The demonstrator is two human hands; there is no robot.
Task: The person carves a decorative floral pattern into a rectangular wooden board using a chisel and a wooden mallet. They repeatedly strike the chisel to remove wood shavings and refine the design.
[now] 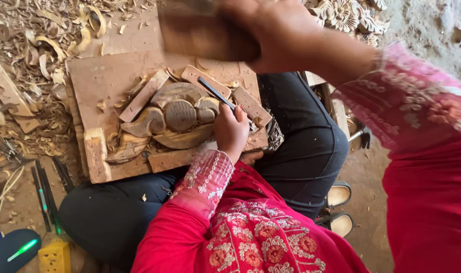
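Note:
My left hand (pixel 231 130) grips a dark metal chisel (pixel 215 92), its blade slanting up-left onto a half-carved wooden piece (pixel 176 117) with rounded, scroll-like shapes. That piece lies on a wooden board (pixel 106 76) across my lap, hemmed in by wooden strips (pixel 143 95). My right hand (pixel 273 35) is raised above the board's far edge and holds a wooden mallet (pixel 202 31), which is blurred.
Wood shavings (pixel 33 45) litter the ground at the left. Several spare chisels (pixel 44 194) lie at the lower left beside a yellow block (pixel 54 257) and a blue device with a green light (pixel 12 251). A finished floral carving (pixel 344 12) sits top right. Sandals (pixel 338 193) lie near my knee.

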